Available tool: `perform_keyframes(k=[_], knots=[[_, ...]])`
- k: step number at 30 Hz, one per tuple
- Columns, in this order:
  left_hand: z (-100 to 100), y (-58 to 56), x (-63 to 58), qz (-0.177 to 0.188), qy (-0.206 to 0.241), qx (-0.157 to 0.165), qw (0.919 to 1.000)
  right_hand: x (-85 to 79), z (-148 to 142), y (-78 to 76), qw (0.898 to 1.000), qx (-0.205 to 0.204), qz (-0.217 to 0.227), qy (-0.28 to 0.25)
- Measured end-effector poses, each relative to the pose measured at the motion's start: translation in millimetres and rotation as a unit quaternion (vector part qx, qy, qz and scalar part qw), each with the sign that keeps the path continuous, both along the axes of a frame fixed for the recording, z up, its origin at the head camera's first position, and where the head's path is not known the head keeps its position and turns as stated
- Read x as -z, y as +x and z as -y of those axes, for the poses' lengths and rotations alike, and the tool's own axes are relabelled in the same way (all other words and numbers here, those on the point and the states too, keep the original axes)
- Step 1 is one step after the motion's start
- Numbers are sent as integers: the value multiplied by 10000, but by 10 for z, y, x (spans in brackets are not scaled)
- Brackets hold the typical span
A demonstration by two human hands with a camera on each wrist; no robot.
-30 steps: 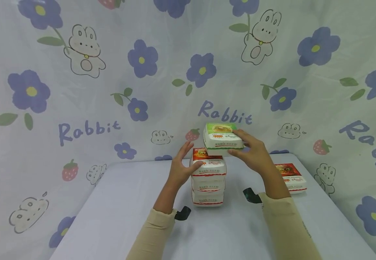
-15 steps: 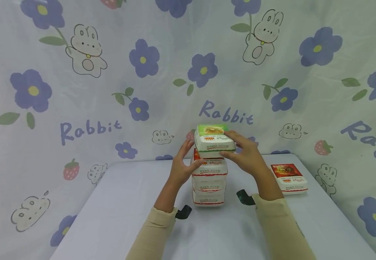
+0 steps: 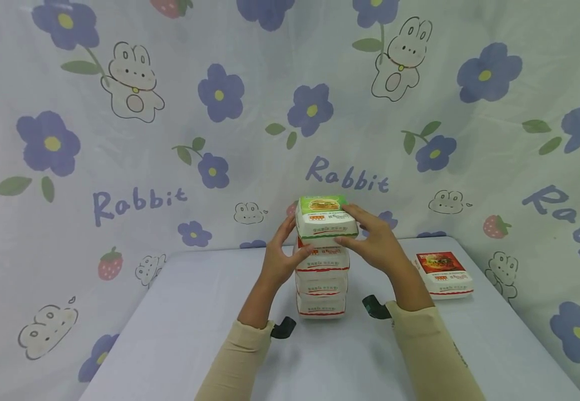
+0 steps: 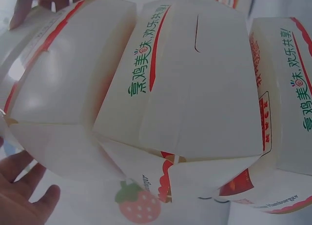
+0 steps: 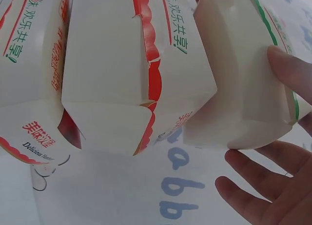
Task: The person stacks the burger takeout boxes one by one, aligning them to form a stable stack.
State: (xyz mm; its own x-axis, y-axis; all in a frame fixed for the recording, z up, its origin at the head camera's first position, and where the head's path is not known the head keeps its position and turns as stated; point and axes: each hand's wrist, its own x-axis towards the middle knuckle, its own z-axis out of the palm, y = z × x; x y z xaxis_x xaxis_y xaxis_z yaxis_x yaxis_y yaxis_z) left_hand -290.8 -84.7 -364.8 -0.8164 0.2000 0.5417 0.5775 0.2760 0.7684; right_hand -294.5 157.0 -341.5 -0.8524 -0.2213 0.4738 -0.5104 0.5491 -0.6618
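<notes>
Three white burger boxes with red trim (image 3: 322, 287) stand stacked on the white table. Right over the stack's top sits a burger box with a green lid (image 3: 326, 225), its right side sticking out slightly past the boxes beneath. My right hand (image 3: 381, 245) holds that green box from the right, thumb in front and fingers behind. On the left, my left hand (image 3: 277, 259) spans the uppermost red-trimmed box (image 4: 53, 83), thumb at its front corner and fingers toward the back. Fingers of the right hand (image 5: 253, 173) reach past the green box's end.
Another burger box with a red lid (image 3: 444, 275) lies on the table at the right, beyond the right forearm. A flower-and-rabbit patterned curtain (image 3: 250, 145) hangs behind the table (image 3: 195, 312). Dark camera mounts (image 3: 283, 328) stick out from both wrists.
My right hand has carried the green box leftward and slightly down, from the stack's upper right to over its top. My left hand has stayed at the stack.
</notes>
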Motion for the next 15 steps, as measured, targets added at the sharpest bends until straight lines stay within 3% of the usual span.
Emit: perform_keyframes(k=[7,15], knots=[[12,26,-30,-30,-25,-93,9999,-4,9,14,9999,-143,-89,32],[43,71,-18,48,58,-85,9999,65,23,26,9975,-458,-430,-337]])
